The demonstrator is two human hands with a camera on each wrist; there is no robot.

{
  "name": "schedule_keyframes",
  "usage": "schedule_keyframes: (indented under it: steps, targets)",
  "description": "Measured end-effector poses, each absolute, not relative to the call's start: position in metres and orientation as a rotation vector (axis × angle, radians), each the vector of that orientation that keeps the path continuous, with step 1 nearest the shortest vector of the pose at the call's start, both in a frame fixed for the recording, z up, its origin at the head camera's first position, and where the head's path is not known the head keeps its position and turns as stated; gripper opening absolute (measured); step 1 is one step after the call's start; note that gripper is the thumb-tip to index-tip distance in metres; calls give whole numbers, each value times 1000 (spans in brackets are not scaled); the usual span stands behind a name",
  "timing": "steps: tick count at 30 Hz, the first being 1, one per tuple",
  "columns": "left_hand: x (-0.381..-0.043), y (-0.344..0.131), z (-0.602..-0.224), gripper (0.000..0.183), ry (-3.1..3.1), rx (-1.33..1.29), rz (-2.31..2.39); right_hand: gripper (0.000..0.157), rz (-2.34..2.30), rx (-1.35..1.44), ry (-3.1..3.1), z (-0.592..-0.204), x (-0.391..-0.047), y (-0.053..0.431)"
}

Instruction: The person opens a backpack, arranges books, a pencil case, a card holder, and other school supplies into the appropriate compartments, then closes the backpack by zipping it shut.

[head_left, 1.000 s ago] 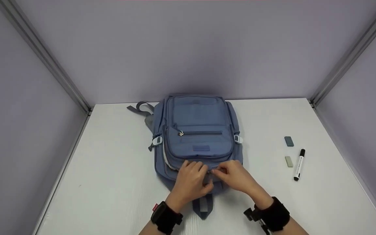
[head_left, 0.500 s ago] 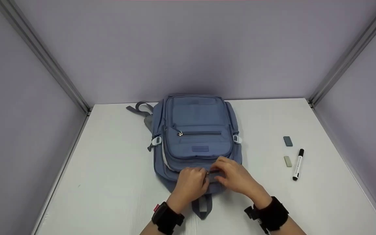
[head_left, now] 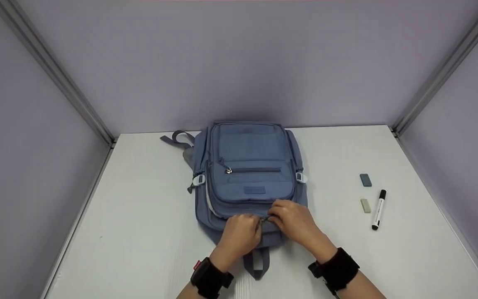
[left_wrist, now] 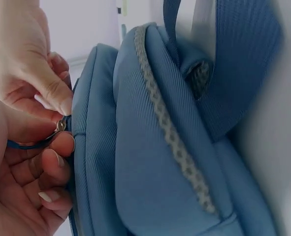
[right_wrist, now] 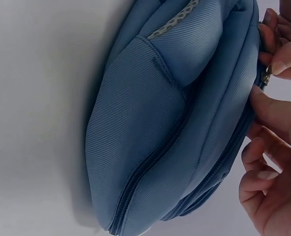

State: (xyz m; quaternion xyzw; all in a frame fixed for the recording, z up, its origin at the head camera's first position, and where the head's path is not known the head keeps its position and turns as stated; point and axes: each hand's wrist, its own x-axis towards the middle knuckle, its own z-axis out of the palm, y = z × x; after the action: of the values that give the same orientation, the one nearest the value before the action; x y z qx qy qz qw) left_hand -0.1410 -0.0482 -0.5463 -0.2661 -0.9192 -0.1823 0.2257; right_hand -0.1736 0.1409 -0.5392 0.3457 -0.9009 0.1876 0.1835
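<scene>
A blue backpack (head_left: 247, 145) lies on its back with its top handle (head_left: 258, 265) toward me. At its near end, my left hand (head_left: 241, 234) pinches a zipper pull; the metal slider (left_wrist: 61, 124) and a blue cord show between the fingers in the left wrist view. Right beside it, my right hand (head_left: 295, 220) pinches the fabric edge along the zipper, thumb and fingertips close to the slider. In the right wrist view the zipper teeth (right_wrist: 216, 172) run down from the right hand (right_wrist: 278, 162). The front pocket zipper (head_left: 255, 170) sits higher up.
To the right of the backpack lie a dark green block (head_left: 365, 180), a pale green block (head_left: 365, 205) and a white marker (head_left: 379, 209) with a black cap. A strap (head_left: 176, 139) sticks out at the upper left. Grey walls (head_left: 239, 62) enclose the white table (head_left: 139, 207).
My right hand loosened its fingers and shifted slightly up, then pinched the edge by the zipper again. The left hand moved a little down toward me.
</scene>
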Motion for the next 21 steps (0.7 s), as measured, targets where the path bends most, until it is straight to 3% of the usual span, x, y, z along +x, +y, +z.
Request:
schedule_keyframes:
  steps: [7,21]
  targets:
    - [-145,-67,-542,47,-2470,-699,-520,10,508,972,-2472,-543,-176,143]
    - [-148,-124,-539,44,-2515,-565,-539,7,553,968,-2483,-543,-174,145]
